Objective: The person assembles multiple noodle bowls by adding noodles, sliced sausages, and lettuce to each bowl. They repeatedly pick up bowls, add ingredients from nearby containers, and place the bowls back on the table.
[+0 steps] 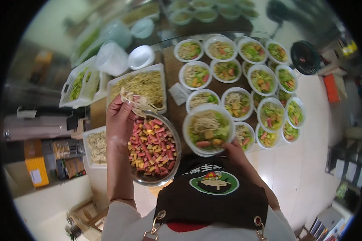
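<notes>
Pinched in my left hand (122, 109) is a small bunch of pale enoki mushrooms (140, 103). That hand is raised over the near edge of a white tray of bean sprouts (147, 82). Below it stands a steel bowl (176, 138) full of cut pink sausage and yellow chunks (152, 146). My right hand (234, 152) grips the lower right rim of a white round bowl (208, 129). Lettuce, pale mushrooms, sausage and yellow cubes lie in this bowl, and another rim shows just beneath it.
Several filled white bowls (229, 71) crowd the table's right side, some stacked. A white basket of greens (79, 86), stacked empty bowls (141, 57) and a clear plastic bag (112, 58) stand at the far left. Another white tray (95, 148) sits left of the steel bowl.
</notes>
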Demonstrator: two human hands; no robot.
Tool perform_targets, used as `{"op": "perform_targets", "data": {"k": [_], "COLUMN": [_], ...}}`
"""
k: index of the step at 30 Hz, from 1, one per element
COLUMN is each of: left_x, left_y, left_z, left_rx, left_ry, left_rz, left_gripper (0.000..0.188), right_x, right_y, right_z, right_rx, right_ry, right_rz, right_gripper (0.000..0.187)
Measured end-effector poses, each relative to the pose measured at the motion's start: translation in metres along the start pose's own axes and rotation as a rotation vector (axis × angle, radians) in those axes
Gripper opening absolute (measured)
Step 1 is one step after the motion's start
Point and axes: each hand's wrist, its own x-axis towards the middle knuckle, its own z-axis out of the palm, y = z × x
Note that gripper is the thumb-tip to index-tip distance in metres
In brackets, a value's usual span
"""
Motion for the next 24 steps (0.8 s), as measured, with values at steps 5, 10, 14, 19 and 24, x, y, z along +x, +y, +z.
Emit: {"op": "perform_targets", "data": {"k": [5, 10, 14, 19, 24], "left_x": [-0.011, -0.056, -0.083, -0.088, -0.051], "left_y": [0.029, 0.036, -0.013, -0.124, -0.116], "left_z": [-0.133, -0.272, -0.383, -0.366, -0.145], "left_rx": [0.201, 0.559, 1.132, 1.596, 0.947], "left_ry": [0.338, 0.759, 0.662, 0.445, 0.146], "left_rz": [0.037, -0.003, -0.316, -0.344, -0.122], "left_gripper": [0.017, 0.014, 0.023, 0.052, 0.029], "right_x": [-0.006, 0.001, 0.014, 0.023, 0.027], "right_y": [0.008, 0.024, 0.027, 0.029, 0.041], "right_z": [-0.009, -0.046, -0.056, -0.058, -0.067], "right_rx": [-0.017, -0.148, -0.16, -0.082, -0.077], "right_ry": [0.103, 0.137, 0.14, 0.165, 0.194], "right_rz": [-0.034, -0.08, -0.08, -0.13, -0.023], "right_gripper": [0.049, 0.048, 0.048, 0.054, 0.055]}}
